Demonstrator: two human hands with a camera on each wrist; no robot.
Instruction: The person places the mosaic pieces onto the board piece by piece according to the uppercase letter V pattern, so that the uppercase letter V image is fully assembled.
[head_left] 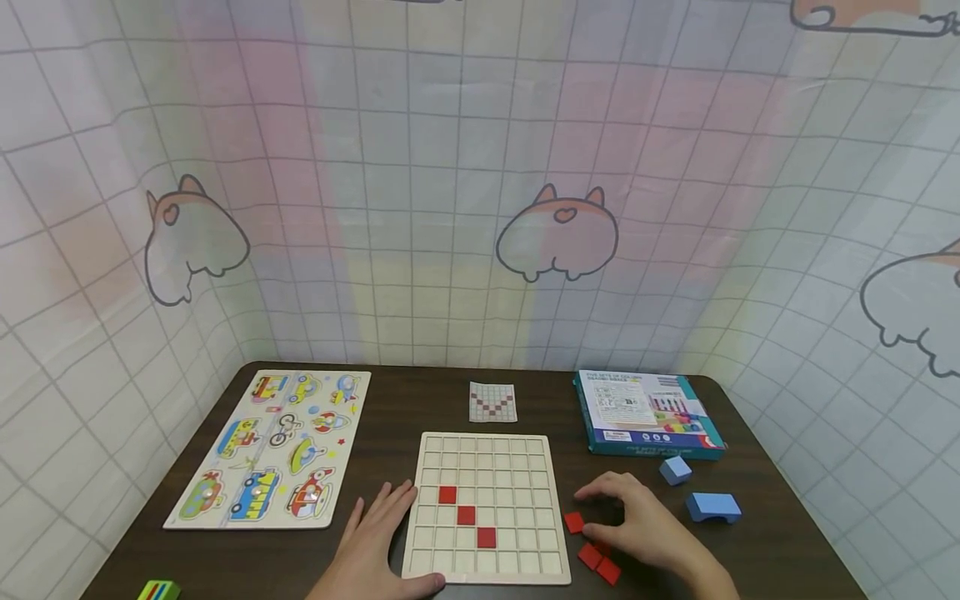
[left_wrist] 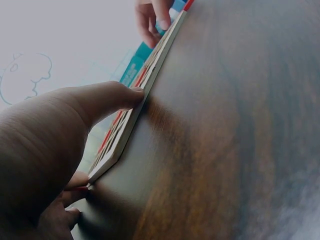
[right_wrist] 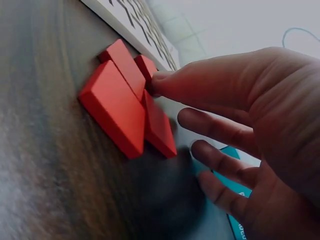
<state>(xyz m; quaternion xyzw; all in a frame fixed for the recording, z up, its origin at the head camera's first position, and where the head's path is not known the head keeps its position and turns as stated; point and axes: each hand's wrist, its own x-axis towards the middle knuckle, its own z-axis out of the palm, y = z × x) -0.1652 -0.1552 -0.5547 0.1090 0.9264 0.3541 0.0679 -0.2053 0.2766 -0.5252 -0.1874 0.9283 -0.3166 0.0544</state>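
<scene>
Grid board (head_left: 504,515): mid-bench (head_left: 423,400), strip of room between it and box (head_left: 652,417) lettered "FIVE SETS OF". Left hand (head_left: 378,537): spread, touching left edge. Right hand (head_left: 630,518): thumb and fingers parted, at red tiles (head_left: 589,555).

The pale square wooden grid board (head_left: 486,495) looks matt, the red square tiles (right_wrist: 115,111) smooth, the dark brown wood-grained table (head_left: 420,400) slightly glossy.

Pale gridded board (head_left: 510,578), flat; three red tiles (head_left: 466,515) stepping diagonally in cells; four loose red tiles (head_left: 589,556) beside right edge.
</scene>
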